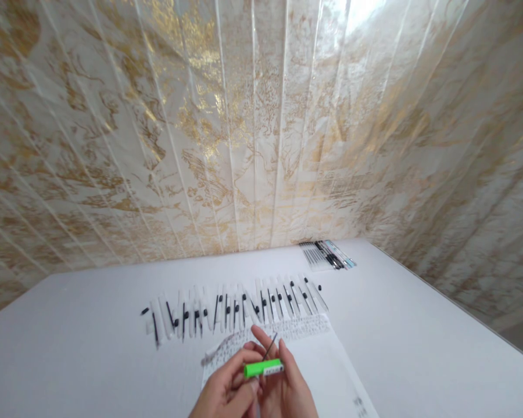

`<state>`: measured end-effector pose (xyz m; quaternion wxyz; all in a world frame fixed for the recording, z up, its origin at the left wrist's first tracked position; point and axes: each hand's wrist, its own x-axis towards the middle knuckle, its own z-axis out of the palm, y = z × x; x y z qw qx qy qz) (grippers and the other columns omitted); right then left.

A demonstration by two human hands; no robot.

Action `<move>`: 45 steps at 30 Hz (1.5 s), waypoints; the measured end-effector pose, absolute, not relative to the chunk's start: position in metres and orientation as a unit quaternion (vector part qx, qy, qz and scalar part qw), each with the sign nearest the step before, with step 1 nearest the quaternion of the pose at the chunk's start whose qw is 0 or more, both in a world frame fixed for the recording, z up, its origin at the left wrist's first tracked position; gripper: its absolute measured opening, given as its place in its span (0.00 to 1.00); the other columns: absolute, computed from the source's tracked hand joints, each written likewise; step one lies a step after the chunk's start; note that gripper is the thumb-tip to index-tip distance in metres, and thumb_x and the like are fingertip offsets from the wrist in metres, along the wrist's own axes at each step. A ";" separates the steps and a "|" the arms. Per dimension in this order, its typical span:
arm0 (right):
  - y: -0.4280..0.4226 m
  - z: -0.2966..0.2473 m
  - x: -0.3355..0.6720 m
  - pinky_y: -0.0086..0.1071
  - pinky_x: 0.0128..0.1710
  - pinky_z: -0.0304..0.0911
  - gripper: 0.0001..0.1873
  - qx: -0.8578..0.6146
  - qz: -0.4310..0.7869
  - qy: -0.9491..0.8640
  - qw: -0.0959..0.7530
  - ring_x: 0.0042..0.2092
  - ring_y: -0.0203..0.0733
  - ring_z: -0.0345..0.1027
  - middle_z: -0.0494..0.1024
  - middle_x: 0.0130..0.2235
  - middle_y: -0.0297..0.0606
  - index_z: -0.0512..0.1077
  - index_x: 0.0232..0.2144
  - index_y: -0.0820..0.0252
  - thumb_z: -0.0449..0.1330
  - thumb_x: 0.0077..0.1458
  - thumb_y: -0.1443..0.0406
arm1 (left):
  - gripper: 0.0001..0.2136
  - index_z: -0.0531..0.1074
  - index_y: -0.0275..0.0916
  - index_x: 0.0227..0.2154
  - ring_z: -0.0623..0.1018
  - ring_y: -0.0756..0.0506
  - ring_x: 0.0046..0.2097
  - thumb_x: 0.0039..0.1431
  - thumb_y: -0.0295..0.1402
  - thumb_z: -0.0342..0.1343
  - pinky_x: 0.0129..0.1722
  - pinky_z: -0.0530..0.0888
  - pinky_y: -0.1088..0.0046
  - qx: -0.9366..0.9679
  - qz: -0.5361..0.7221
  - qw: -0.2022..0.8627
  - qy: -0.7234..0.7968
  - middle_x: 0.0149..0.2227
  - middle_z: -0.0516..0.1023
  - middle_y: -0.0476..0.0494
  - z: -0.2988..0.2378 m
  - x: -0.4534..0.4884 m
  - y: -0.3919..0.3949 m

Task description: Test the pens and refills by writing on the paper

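Close together at the bottom centre, both my hands are over a sheet of paper. My left hand (226,389) is closed, its fingers pinched at the left end of a short bright green tube (253,370) with a white label. My right hand (290,386) is beside it, behind the tube's labelled end. A thin dark rod (269,346), which looks like a pen refill, sticks up at a slant between the thumb and a raised finger of my right hand. The rod's lower end is hidden behind the green tube. The paper (331,371) has dense handwriting along its top.
A long row of clear pen barrels (220,307), dark refills and small black caps lies beyond the paper. A loose black cap (145,311) marks the row's left end. At the back right, several pens (331,255) lie side by side near a gold-patterned curtain (244,128).
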<state>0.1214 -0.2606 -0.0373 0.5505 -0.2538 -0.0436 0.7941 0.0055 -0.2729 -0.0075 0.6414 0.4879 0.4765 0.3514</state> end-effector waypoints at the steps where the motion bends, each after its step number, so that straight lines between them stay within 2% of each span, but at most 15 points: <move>1: -0.257 -0.034 0.126 0.27 0.25 0.58 0.33 -0.254 0.799 -0.055 0.542 0.26 0.36 0.66 0.77 0.30 0.37 0.78 0.40 0.61 0.71 0.32 0.47 | 0.19 0.69 0.38 0.40 0.65 0.52 0.21 0.52 0.46 0.57 0.22 0.63 0.78 0.501 0.344 0.633 0.478 0.21 0.67 0.54 -0.003 0.000 -0.269; 4: -0.247 -0.024 0.146 0.24 0.19 0.47 0.29 -0.240 0.820 -0.109 0.508 0.17 0.28 0.50 0.63 0.15 0.26 0.78 0.33 0.64 0.68 0.39 0.44 | 0.17 0.68 0.37 0.39 0.62 0.52 0.20 0.54 0.46 0.54 0.21 0.62 0.77 0.558 0.301 0.590 0.499 0.18 0.62 0.57 0.017 -0.024 -0.260; 6: -0.242 -0.017 0.160 0.24 0.18 0.40 0.27 -0.234 0.810 -0.136 0.521 0.16 0.27 0.39 0.52 0.12 0.21 0.76 0.28 0.62 0.64 0.45 0.43 | 0.14 0.69 0.37 0.38 0.62 0.52 0.21 0.55 0.42 0.52 0.24 0.61 0.77 0.603 0.259 0.550 0.517 0.18 0.59 0.58 0.031 -0.040 -0.256; 8: -0.239 -0.011 0.169 0.25 0.18 0.38 0.24 -0.242 0.780 -0.146 0.559 0.17 0.27 0.35 0.50 0.12 0.20 0.74 0.26 0.61 0.63 0.48 0.45 | 0.13 0.70 0.38 0.39 0.63 0.51 0.22 0.56 0.40 0.50 0.26 0.60 0.77 0.631 0.214 0.529 0.526 0.19 0.58 0.58 0.045 -0.052 -0.254; 10: -0.237 -0.006 0.175 0.25 0.19 0.37 0.22 -0.250 0.760 -0.154 0.580 0.18 0.27 0.35 0.51 0.12 0.20 0.73 0.26 0.61 0.63 0.50 0.46 | 0.13 0.70 0.39 0.40 0.63 0.51 0.24 0.57 0.39 0.48 0.27 0.61 0.77 0.646 0.185 0.516 0.531 0.20 0.58 0.58 0.054 -0.059 -0.255; 14: -0.238 -0.004 0.174 0.26 0.20 0.37 0.23 -0.256 0.758 -0.184 0.571 0.18 0.27 0.36 0.53 0.12 0.22 0.73 0.25 0.61 0.61 0.51 0.46 | 0.13 0.70 0.41 0.41 0.64 0.50 0.25 0.59 0.39 0.46 0.28 0.62 0.77 0.661 0.166 0.501 0.533 0.22 0.58 0.58 0.059 -0.060 -0.258; 19: -0.242 -0.006 0.169 0.27 0.21 0.38 0.27 -0.268 0.755 -0.204 0.562 0.18 0.28 0.38 0.53 0.13 0.22 0.73 0.26 0.61 0.58 0.50 0.42 | 0.13 0.70 0.41 0.41 0.64 0.50 0.25 0.59 0.37 0.45 0.29 0.63 0.76 0.672 0.149 0.486 0.538 0.22 0.60 0.57 0.056 -0.056 -0.260; 27: -0.237 -0.004 0.174 0.26 0.20 0.37 0.26 -0.302 0.724 -0.186 0.592 0.18 0.28 0.36 0.51 0.12 0.21 0.72 0.23 0.61 0.61 0.47 0.42 | 0.13 0.71 0.43 0.41 0.65 0.50 0.25 0.59 0.39 0.45 0.28 0.63 0.77 0.681 0.147 0.464 0.547 0.23 0.59 0.57 0.056 -0.060 -0.260; 33: -0.242 -0.009 0.170 0.26 0.21 0.41 0.27 -0.320 0.735 -0.238 0.549 0.19 0.28 0.37 0.50 0.13 0.21 0.72 0.24 0.62 0.57 0.52 0.43 | 0.13 0.72 0.42 0.40 0.65 0.50 0.24 0.59 0.39 0.46 0.27 0.62 0.78 0.675 0.147 0.467 0.552 0.23 0.60 0.56 0.060 -0.054 -0.263; 37: -0.247 -0.009 0.165 0.26 0.23 0.46 0.24 -0.312 0.748 -0.311 0.496 0.20 0.30 0.45 0.56 0.15 0.24 0.72 0.27 0.64 0.57 0.54 0.47 | 0.13 0.73 0.43 0.42 0.69 0.49 0.26 0.59 0.40 0.47 0.29 0.64 0.77 0.684 0.146 0.469 0.539 0.24 0.68 0.54 0.058 -0.052 -0.265; 41: -0.250 -0.008 0.163 0.26 0.24 0.46 0.15 -0.315 0.730 -0.408 0.449 0.21 0.30 0.50 0.61 0.17 0.24 0.70 0.31 0.61 0.63 0.51 0.54 | 0.15 0.72 0.42 0.46 0.73 0.47 0.30 0.59 0.38 0.49 0.34 0.67 0.76 0.694 0.159 0.471 0.521 0.26 0.73 0.52 0.049 -0.050 -0.262; 45: -0.252 -0.003 0.164 0.27 0.27 0.48 0.10 -0.339 0.676 -0.501 0.421 0.24 0.31 0.54 0.65 0.22 0.26 0.69 0.30 0.60 0.66 0.48 0.61 | 0.11 0.73 0.39 0.39 0.74 0.47 0.31 0.57 0.35 0.50 0.34 0.67 0.76 0.712 0.167 0.462 0.502 0.27 0.74 0.51 0.044 -0.046 -0.257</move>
